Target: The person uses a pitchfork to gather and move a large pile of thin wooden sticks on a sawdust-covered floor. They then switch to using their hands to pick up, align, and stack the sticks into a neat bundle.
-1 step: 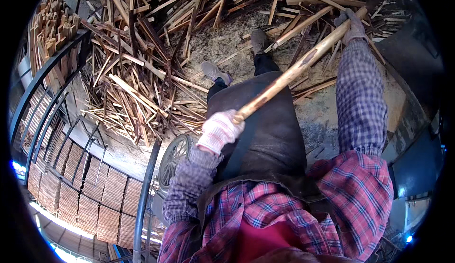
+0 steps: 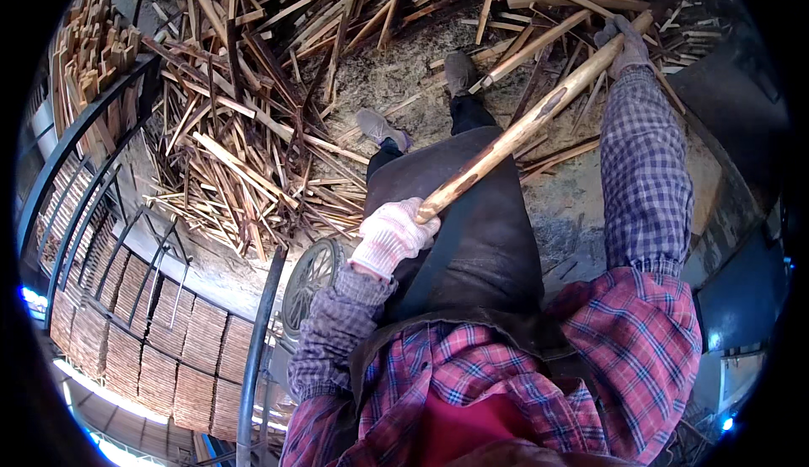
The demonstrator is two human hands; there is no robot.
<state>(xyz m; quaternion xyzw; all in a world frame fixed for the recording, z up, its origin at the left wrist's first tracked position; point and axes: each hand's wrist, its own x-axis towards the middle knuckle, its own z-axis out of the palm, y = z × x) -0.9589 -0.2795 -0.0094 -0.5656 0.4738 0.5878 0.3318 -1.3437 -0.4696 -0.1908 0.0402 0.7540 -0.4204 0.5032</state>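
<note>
A long wooden pole [image 2: 522, 130], pale with brown bark patches, slants across my dark apron from lower left to upper right. My left hand [image 2: 394, 233], in a whitish-pink knit glove, is closed around its near end in front of my waist. Out at the far right, my right hand [image 2: 625, 46] in a greyish glove grips the pole close to its other end, with that arm stretched forward. Beyond the right hand lies a heap of loose wood strips [image 2: 581, 2]. Some fingers of both hands are hidden by the pole and gloves.
Scattered wood strips [image 2: 244, 164] cover the floor ahead and to the left. A metal-railed cart [image 2: 109, 160] with a spoked wheel [image 2: 312, 286] stands at left, near a bundle of upright sticks [image 2: 93, 54]. Stacked boards [image 2: 160, 349] sit lower left. Dark metal machinery [image 2: 733, 122] is at right.
My left hand has shifted very slightly to the right at the pole's near end. The right hand and the pole's far end stay almost where they were.
</note>
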